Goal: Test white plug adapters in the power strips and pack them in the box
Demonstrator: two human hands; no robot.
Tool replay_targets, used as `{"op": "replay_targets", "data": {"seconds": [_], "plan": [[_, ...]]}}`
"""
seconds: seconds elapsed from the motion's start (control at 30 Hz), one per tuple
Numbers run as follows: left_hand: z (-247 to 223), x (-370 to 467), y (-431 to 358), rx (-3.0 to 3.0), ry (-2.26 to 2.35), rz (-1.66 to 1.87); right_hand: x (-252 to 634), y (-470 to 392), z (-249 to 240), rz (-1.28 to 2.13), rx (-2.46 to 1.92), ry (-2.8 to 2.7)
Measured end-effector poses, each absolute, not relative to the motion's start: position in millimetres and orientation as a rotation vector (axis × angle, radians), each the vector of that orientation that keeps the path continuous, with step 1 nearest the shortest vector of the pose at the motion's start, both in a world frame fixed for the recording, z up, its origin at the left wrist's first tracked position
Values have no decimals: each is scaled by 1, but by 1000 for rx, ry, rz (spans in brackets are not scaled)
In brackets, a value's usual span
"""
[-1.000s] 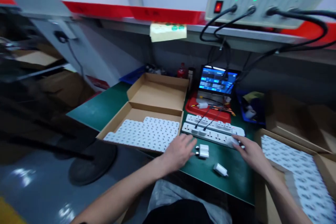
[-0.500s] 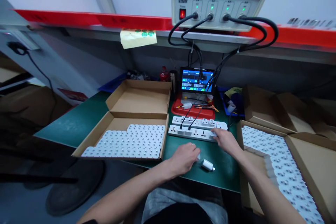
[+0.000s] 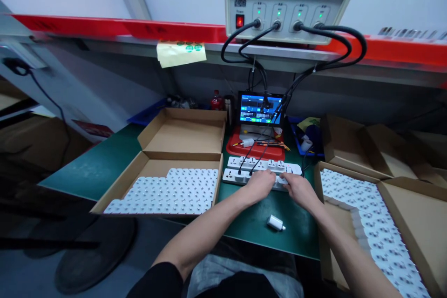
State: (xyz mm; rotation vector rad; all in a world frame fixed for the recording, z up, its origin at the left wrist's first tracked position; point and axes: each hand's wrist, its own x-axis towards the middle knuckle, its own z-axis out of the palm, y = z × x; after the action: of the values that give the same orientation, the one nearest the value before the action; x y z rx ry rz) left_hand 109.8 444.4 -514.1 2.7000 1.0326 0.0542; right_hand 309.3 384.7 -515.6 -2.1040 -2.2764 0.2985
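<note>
My left hand is closed over the middle of the front white power strip, its fingers curled down at the sockets; what they hold is hidden. Just beside it, my right hand pinches a small white charger at the right end of that strip, mostly covered by the fingers. Two dark cables run down to plugs in the strip's left half. Nearer to me, a white charger lies on its side on the green table mat.
An open carton with rows of white chargers stands left; another carton of them stands right. Behind the rear power strip are a red tray and lit screen. A cabled box sits on the shelf above.
My left hand has moved from the mat forward to the power strip, beside my right hand. My right hand has stayed at the strip's right end. The lying charger has not moved.
</note>
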Motion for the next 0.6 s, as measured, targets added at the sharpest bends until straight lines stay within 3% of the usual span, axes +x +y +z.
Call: {"op": "replay_targets", "data": {"seconds": [0.17, 0.43, 0.6], "plan": [[-511, 93, 436, 2683, 994, 162, 305, 390, -508, 231, -2001, -2369], [-515, 2, 448, 2211, 1361, 955, 223, 422, -521, 364, -1547, -2113], [-518, -13, 474, 2260, 1248, 752, 196, 438, -526, 471, -1532, -1948]]}}
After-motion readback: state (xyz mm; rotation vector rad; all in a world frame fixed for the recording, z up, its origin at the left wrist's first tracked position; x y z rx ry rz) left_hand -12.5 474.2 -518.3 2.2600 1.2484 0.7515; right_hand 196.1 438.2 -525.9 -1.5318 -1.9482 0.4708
